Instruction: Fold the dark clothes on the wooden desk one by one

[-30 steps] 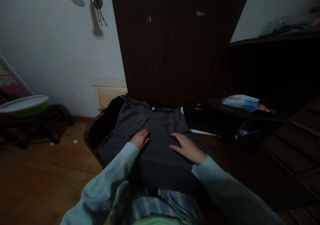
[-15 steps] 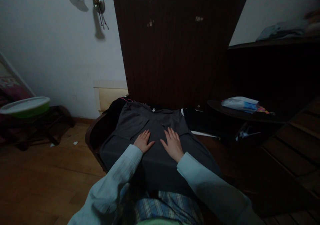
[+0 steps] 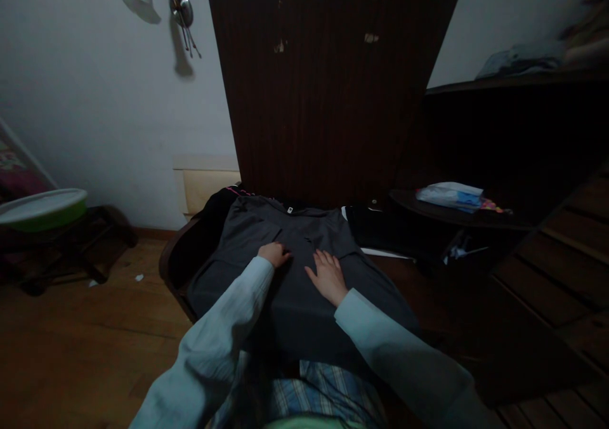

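A dark grey shirt (image 3: pixel 304 296) lies spread over a low dark wooden surface, its neckline with a small white label (image 3: pixel 290 210) at the far end. The lower part hangs over the near edge. On the left half of the shirt, my left hand (image 3: pixel 275 253) is closed, with curled fingers gripping the cloth; part of the fingertips is hidden. My right hand (image 3: pixel 329 277) rests flat on the right half, palm down and fingers stretched out. Both sleeves of the light blue top I wear reach to the wrists.
Dark clothing (image 3: pixel 380 229) lies behind the shirt on the right. A shelf at right bears a blue and white packet (image 3: pixel 450 196). Leftwards, a green basin with a whitish top (image 3: pixel 45 210) stands on a dark stool. A tall dark wooden panel (image 3: pixel 328 99) rises behind.
My left hand has gone from lying flat with spread fingers to curled closed on the shirt. My right hand stays flat in nearly the same place. The view has shifted slightly.
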Tool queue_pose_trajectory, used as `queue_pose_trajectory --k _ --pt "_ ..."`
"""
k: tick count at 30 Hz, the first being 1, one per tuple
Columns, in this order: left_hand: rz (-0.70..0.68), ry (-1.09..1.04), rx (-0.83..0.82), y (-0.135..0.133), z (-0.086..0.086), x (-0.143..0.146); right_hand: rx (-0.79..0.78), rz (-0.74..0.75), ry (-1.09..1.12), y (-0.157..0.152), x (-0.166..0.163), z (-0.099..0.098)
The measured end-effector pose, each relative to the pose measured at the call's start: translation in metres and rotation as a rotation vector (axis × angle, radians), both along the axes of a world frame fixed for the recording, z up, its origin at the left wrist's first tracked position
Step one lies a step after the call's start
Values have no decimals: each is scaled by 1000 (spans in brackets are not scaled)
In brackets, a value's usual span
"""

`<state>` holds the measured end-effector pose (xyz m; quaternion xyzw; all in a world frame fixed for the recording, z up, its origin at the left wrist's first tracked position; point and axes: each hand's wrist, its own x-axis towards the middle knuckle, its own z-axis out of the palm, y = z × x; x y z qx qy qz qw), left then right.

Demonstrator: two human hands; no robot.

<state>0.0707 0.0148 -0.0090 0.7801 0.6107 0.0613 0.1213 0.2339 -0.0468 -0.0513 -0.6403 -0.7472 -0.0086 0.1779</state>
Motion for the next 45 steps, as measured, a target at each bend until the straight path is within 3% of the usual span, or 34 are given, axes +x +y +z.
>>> queue_pose_trajectory --k 4,10,14,19,45 --pt "68 -102 66 23 1 34 21 6 -10 2 0 -3" --pt "154 -281 188 38 -23 66 53 -5 -6 2 1 -5" --pt "108 -434 286 43 -35 65 94 -20 -6 -1 1 -1" --pt "27 -457 294 47 -41 63 95 -38 5 -3 2 2" --pt "21 -434 272 42 -37 66 88 -39 31 -4 2 5"
